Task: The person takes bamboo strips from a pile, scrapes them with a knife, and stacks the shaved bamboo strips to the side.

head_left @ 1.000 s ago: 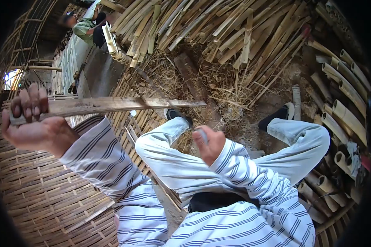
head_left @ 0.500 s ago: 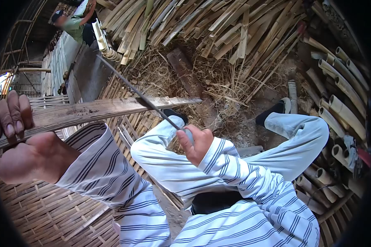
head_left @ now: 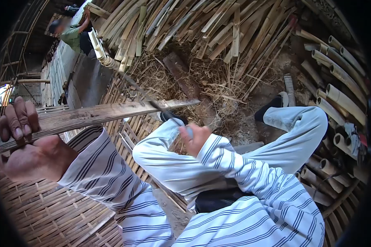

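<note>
Left hand (head_left: 31,154): wrapped around one end of a slat (head_left: 90,115).
Right hand (head_left: 196,140): closed on a knife (head_left: 169,116).
Slat: held out; we see the knife crossing its far part.

Shavings (head_left: 222,87) and piled bamboo strips (head_left: 189,25) lie on the floor (head_left: 250,129).

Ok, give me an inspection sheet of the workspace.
Surface: ground strewn with shavings; dark board among them.
Work items: bamboo strip; long-bladed tool, its blade crossing the strip in view, contact unclear.
Clutter: piled split bamboo ahead; bamboo tubes at right.
Hands: left hand grips the strip near one end; right hand grips the tool's handle.
Cables: nothing seen.
Surroundings: woven bamboo panel at lower left; another person in green at upper left.
</note>
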A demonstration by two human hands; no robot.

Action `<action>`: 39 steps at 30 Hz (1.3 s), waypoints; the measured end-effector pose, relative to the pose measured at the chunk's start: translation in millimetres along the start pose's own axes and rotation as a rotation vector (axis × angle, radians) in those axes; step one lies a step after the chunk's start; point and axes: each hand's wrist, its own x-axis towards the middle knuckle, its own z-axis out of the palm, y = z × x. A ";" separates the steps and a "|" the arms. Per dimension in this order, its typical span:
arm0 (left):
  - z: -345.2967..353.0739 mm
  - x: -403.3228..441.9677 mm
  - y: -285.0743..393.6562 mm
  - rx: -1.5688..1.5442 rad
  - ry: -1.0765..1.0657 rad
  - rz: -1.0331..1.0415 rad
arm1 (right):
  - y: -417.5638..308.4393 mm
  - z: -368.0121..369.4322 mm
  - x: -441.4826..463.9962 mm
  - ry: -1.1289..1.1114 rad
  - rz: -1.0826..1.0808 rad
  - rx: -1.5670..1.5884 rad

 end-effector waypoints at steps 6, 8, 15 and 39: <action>-36.3 12.5 3.0 -0.119 -0.133 -0.040 | 19.4 1.8 -5.0 -0.023 0.098 -0.018; -24.1 9.3 2.1 -0.081 -0.087 -0.008 | -12.6 -13.0 -9.6 0.012 -0.025 0.174; -51.4 23.4 -1.6 -0.221 -0.302 -0.084 | 6.5 3.2 0.7 -0.056 0.066 0.030; -89.1 -11.6 7.4 0.315 0.028 0.184 | 163.1 48.7 33.9 -0.205 0.574 -0.125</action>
